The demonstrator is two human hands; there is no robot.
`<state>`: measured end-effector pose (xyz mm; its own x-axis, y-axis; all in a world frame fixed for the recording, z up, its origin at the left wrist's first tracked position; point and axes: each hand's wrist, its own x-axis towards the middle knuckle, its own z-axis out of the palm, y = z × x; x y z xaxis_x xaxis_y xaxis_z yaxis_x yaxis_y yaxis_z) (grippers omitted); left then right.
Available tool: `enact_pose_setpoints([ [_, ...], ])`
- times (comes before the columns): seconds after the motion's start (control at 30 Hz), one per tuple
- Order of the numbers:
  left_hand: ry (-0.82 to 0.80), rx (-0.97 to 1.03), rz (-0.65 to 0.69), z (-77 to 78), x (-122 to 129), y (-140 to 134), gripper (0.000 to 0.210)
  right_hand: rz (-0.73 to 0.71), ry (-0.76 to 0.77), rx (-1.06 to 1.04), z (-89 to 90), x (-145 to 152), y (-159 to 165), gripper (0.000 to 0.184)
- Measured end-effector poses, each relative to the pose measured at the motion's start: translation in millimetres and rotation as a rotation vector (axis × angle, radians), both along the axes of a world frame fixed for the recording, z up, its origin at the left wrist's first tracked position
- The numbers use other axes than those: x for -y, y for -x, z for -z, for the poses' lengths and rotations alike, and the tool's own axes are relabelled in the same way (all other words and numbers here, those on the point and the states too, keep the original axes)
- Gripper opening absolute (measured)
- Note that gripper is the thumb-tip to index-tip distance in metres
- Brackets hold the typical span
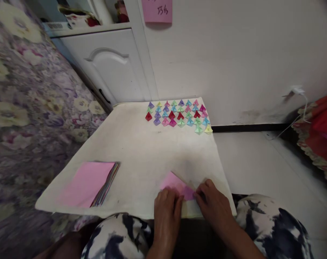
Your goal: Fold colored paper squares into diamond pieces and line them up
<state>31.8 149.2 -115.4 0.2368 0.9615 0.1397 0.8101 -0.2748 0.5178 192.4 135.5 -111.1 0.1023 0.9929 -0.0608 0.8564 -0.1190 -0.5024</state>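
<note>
A pink sheet of origami paper (176, 183), folded over into a pointed shape, lies near the front edge of the cream-covered table. My left hand (167, 203) rests on its left and lower part, fingers pressing it against the cloth. At the paper's right corner, my right hand (212, 201) pinches the tip between thumb and fingers. Part of the paper's lower edge is hidden under my left hand. To the left lies a stack of coloured paper (90, 183) with a pink sheet on top.
Several rows of small folded paper pieces (181, 116) in many colours stand at the table's far right. Behind are a white cabinet (109, 64) and a wall with a pink note (157, 10). A floral curtain (31, 118) hangs left; a plug with cable (298, 90) is on the right.
</note>
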Motion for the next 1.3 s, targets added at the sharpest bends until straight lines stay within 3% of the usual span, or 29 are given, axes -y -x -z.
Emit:
enact_pose_setpoints([
  [0.53,-0.135,-0.169,-0.025,10.4,-1.4,-0.4,0.013,0.049,-0.004,-0.012,1.9,-1.5,0.4,0.008],
  [0.8,-0.345,-0.171,0.276,32.6,13.7,-1.7,0.039,0.020,-0.017,-0.070,0.9,0.4,-2.4,0.006],
  [0.93,-0.395,-0.216,0.330,45.7,21.8,-5.5,0.047,0.027,-0.024,-0.088,3.1,1.4,-1.9,0.006],
  [1.1,-0.303,-0.369,0.333,37.3,31.6,-10.4,0.057,0.012,-0.049,-0.162,7.5,0.7,-9.1,0.006],
  [1.3,-0.262,-0.409,0.335,29.0,35.8,-10.2,0.065,-0.004,-0.077,-0.239,5.5,1.6,-19.6,0.011],
])
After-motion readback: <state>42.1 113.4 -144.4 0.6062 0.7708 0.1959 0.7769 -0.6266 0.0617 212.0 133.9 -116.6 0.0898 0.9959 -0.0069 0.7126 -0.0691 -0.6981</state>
